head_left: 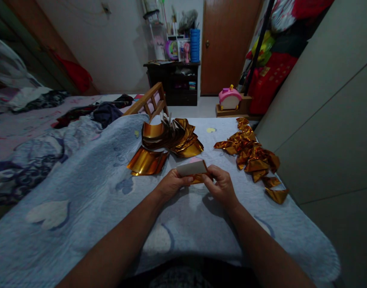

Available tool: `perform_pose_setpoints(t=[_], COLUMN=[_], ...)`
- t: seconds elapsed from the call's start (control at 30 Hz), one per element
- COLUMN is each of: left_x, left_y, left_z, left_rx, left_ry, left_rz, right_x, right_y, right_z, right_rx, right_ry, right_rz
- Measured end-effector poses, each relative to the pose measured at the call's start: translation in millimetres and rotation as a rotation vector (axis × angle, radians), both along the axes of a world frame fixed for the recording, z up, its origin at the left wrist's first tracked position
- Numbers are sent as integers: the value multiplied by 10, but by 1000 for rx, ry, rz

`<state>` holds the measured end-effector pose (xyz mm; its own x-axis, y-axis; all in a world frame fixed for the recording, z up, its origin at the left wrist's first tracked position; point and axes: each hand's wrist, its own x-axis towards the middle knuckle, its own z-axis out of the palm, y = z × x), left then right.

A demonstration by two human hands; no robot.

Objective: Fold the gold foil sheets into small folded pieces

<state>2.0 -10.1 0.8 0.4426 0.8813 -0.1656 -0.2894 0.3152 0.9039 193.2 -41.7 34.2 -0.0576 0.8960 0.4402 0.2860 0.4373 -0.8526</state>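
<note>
Between my two hands is a sheet of gold foil paper (192, 168), its white back turned up and a gold fold along the near edge. My left hand (173, 183) pinches its left end, thumb on the gold part. At the right end, my right hand (221, 185) grips the sheet with thumb and fingers. Just beyond lies a fanned pile of gold foil sheets (188, 140), with a few curved gold sheets (148, 161) at its near left. Several folded gold foil pieces (254, 156) are heaped to the right.
A pale blue blanket (111, 224) with heart shapes lies under everything. A wooden rail (147, 100) stands at the far left edge, beside a bed with rumpled clothes (105, 114). Beyond are a dark cabinet (171, 86) and a pink toy (230, 98). Pale panels (330, 120) rise at right.
</note>
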Motion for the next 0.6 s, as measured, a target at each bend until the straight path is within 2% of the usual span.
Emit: perform_pose_setpoints(t=[0.23,0.6], left_x=[-2,-12], left_y=[11,17], left_z=[2,-22], left_rx=[11,-8], left_ry=[-5,-37], left_rz=[6,-14], right_x=[2,-29], right_y=[-27,-48], right_z=[1,-1], right_rx=[53,185], right_ry=[13,-17], right_rz=[37,14])
